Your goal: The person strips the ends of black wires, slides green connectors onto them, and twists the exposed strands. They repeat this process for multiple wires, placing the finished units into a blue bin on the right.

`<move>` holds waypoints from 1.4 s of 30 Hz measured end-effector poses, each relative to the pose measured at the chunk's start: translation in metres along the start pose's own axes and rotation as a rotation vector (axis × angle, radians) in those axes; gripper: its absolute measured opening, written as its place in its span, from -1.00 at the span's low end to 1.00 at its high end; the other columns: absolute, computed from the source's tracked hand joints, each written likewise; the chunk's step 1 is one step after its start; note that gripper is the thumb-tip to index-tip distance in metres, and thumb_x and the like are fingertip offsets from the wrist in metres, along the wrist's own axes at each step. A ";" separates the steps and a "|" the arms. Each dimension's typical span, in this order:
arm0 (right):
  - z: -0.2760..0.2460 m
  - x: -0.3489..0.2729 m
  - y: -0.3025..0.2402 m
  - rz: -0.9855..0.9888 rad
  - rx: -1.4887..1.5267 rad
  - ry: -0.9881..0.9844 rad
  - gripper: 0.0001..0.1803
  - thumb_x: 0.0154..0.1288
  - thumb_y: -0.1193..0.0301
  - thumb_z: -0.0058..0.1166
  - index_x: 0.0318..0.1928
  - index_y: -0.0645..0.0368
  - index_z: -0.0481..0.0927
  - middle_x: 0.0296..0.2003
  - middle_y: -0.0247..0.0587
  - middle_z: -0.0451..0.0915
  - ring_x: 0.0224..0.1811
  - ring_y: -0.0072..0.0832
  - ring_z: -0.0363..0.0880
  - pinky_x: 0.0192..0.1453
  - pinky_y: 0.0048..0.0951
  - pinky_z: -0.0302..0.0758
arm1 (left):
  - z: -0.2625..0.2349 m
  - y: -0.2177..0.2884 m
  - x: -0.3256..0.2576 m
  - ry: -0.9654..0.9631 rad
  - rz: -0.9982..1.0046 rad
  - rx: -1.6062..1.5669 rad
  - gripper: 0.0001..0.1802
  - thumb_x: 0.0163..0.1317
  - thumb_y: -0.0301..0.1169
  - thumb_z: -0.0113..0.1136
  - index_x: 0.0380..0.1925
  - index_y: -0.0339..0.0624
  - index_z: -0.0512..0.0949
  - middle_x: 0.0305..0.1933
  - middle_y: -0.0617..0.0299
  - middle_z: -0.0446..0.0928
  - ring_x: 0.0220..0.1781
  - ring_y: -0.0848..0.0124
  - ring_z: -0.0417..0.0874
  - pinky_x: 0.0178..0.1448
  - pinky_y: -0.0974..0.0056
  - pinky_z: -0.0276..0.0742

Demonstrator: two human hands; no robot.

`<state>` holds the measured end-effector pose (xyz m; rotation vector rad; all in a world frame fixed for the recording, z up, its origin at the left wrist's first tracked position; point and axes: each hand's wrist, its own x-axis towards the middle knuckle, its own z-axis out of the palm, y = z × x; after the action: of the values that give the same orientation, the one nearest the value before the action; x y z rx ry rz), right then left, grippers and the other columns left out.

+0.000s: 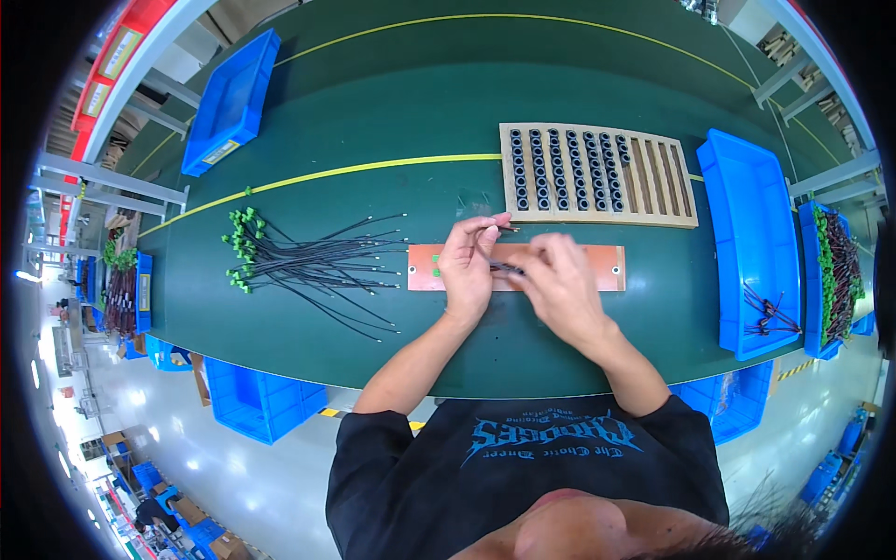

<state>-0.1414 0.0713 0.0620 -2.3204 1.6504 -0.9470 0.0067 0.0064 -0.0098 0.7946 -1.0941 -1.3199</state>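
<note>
Both of my hands work close together over an orange-brown strip (605, 266) on the green table. My left hand (467, 268) is closed around a short dark cable (507, 268), most of which its fingers hide. My right hand (567, 289), slightly blurred, pinches at the same cable from the right. Left of my hands lies a loose bundle of black cables (322, 257) with green connectors (245, 243) at their left ends. Just beyond my hands sits a wooden rack (597, 218), several of its slots filled with rows of black ring-shaped parts (558, 168).
A blue tray (742, 224) at the right holds a few dark cables (770, 313). Another blue tray (224, 107) lies at the far left. Bins of green-ended cables (835, 280) hang past the right edge. Below the table's near edge are blue crates (261, 401).
</note>
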 end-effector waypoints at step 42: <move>0.034 -0.042 0.074 0.571 0.962 0.235 -0.75 0.49 0.58 0.23 -0.10 0.18 0.35 -0.19 -0.10 0.69 -0.14 -0.49 0.74 -0.01 -0.45 0.68 | -0.008 -0.001 -0.002 -0.366 -0.054 0.264 -0.84 0.26 -0.77 0.24 -0.29 -0.34 0.71 -0.04 0.01 0.76 0.02 0.26 0.80 0.18 0.22 0.73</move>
<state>-0.1899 0.0722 -0.0159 -1.0793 1.3305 -1.4472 0.0141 0.0067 -0.0139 0.7964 -1.5712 -1.4185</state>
